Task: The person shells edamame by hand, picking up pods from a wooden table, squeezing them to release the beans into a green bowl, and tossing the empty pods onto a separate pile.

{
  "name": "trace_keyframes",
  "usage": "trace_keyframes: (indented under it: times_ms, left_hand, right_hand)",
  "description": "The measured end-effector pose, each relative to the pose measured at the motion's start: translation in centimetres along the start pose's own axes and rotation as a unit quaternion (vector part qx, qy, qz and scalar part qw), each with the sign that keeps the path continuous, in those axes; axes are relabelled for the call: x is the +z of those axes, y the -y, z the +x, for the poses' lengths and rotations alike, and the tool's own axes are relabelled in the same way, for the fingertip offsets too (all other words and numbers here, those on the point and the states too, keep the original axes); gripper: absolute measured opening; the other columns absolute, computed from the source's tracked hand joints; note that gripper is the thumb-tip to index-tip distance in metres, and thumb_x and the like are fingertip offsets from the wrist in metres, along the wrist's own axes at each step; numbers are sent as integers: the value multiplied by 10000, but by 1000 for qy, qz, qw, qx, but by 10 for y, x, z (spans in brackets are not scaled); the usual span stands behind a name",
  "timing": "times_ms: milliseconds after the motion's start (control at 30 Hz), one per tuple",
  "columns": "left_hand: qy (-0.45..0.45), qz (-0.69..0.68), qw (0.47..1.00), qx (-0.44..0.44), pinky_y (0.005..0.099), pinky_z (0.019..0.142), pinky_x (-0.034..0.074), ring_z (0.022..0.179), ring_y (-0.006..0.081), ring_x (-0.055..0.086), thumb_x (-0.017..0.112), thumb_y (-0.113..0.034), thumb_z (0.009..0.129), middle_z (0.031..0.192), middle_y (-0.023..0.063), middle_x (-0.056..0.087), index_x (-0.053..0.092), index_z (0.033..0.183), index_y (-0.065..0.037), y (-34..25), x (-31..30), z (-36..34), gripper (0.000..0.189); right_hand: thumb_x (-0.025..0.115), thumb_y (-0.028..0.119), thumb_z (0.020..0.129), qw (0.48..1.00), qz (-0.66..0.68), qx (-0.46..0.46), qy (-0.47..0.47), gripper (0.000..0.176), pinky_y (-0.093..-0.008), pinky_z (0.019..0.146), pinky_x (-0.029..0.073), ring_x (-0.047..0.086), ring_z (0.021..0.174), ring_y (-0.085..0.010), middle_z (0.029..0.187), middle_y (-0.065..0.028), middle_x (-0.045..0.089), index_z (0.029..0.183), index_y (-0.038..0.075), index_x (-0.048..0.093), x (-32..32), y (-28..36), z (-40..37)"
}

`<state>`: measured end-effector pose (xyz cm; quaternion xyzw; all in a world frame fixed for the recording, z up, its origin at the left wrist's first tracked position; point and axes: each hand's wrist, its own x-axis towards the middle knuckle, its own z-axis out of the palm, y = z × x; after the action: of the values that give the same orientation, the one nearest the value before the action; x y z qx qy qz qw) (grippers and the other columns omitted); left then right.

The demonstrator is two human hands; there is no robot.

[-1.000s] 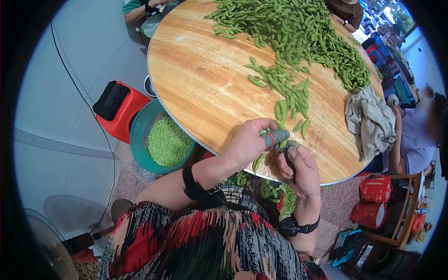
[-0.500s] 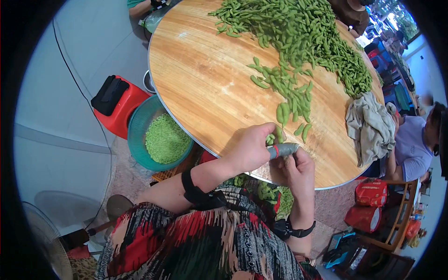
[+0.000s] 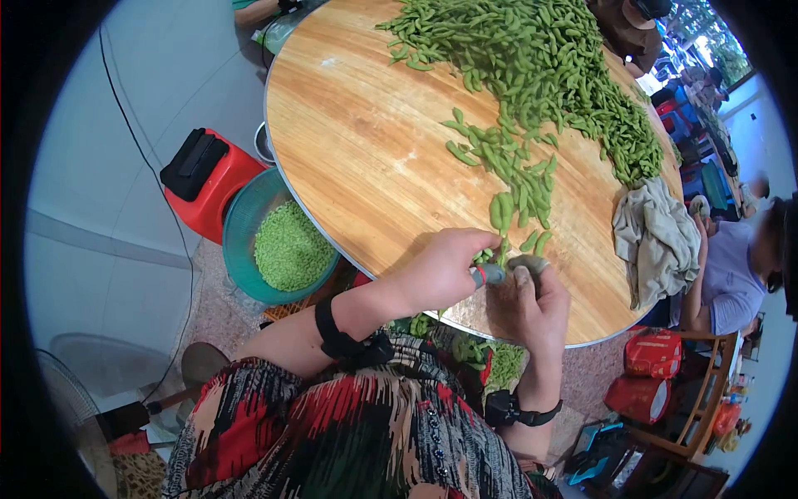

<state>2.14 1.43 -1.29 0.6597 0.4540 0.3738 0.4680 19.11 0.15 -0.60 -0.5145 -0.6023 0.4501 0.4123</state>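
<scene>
My left hand [image 3: 445,270] is closed around a few green soybean pods [image 3: 501,254] just above the table's near edge. One of its fingers wears a grey cover with a red band [image 3: 490,274]. My right hand [image 3: 544,303] is beside it, thumb and forefinger pinched, a grey cover [image 3: 528,263] on a fingertip; anything between them is hidden. Loose pods [image 3: 524,183] lie just beyond both hands, trailing from a large heap of pods [image 3: 532,66] on the round wooden table [image 3: 357,141].
Left of the table, a teal basket [image 3: 241,270] holds shelled beans [image 3: 291,245], by a red container [image 3: 212,179]. A crumpled cloth [image 3: 657,237] lies on the table's right side, near a person in a lavender shirt [image 3: 731,287]. More pods and beans [image 3: 503,366] sit below the edge.
My right hand has drawn slightly right and away from the left finger cover, which it was touching. My left hand stays nearly in place with its pods. The view has shifted slightly.
</scene>
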Motion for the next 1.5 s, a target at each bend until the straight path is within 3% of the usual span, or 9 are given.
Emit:
trace_keyframes:
  times_ms: [33, 200, 400, 600, 700, 867, 1100, 1267, 1500]
  left_hand:
    - [-4, 27, 1000, 9, 288, 745, 461, 836, 168, 586, 628, -48, 775, 917, 133, 616, 553, 1069, 22, -2, 1, 0, 312]
    - [-31, 118, 990, 73, 422, 766, 447, 881, 403, 547, 590, -11, 710, 926, 228, 582, 558, 1040, 28, -17, -1, -4, 333]
    - [13, 139, 986, 92, 443, 743, 440, 877, 391, 549, 571, -17, 718, 867, 210, 579, 567, 929, 18, -18, -1, -4, 214]
    - [165, 68, 984, 11, 334, 772, 463, 858, 285, 603, 642, -81, 761, 920, 167, 619, 567, 1080, 22, -7, -14, 10, 344]
    - [168, -147, 973, -53, 270, 766, 463, 857, 156, 596, 639, -110, 801, 957, 83, 636, 567, 1106, 16, 6, -4, 12, 337]
    - [93, -512, 842, -143, 164, 652, 420, 799, 37, 537, 598, -95, 847, 913, 6, 609, 586, 1101, -20, 10, 15, 6, 265]
    - [-13, -454, 877, -159, 136, 555, 338, 666, 16, 448, 556, -124, 881, 861, -23, 579, 588, 1108, -35, 1, 28, 4, 246]
    - [50, -533, 831, -148, 137, 540, 318, 671, 29, 449, 526, -90, 888, 883, -16, 569, 569, 1141, -34, 7, 23, 5, 262]
    - [71, -545, 822, -145, 141, 543, 338, 737, 41, 477, 511, -65, 888, 862, -11, 546, 570, 1081, -25, 12, 11, 6, 206]
  right_hand:
    - [588, 91, 838, 989, -84, -102, -70, 108, -244, 503, 394, 470, 529, -93, 629, -35, 557, 861, -15, 589, 2, 4, 1]
    - [662, 75, 757, 983, -169, -63, 23, 149, -276, 518, 411, 490, 539, -117, 602, -114, 542, 849, -25, 600, -10, 10, 6]
    - [639, 51, 729, 976, -190, -90, 50, 121, -275, 479, 395, 446, 490, -108, 544, -106, 495, 758, -33, 557, -8, 18, 4]
    - [584, 33, 720, 978, -197, -73, 0, 84, -251, 477, 388, 435, 506, -63, 540, -97, 493, 758, -38, 557, -4, 1, -1]
    - [585, 33, 731, 993, -96, -20, -64, 91, -245, 490, 399, 449, 514, -64, 554, -79, 516, 796, -32, 584, 3, -1, -1]
    - [597, 27, 749, 975, -155, -92, -132, 113, -269, 529, 437, 526, 549, -86, 588, -89, 567, 853, -15, 615, 7, 8, 4]
    - [586, 30, 770, 981, -118, -110, -110, 141, -256, 513, 434, 529, 520, -106, 620, -70, 579, 901, -12, 618, 10, -6, 9]
    - [535, 46, 831, 962, 240, 122, -45, 92, -171, 389, 272, 398, 444, -34, 587, 21, 505, 902, 17, 586, 1, -2, 11]
    - [546, 53, 823, 981, 145, 76, -106, 47, -181, 419, 302, 413, 474, -33, 578, 18, 499, 787, 28, 563, -11, -7, 9]
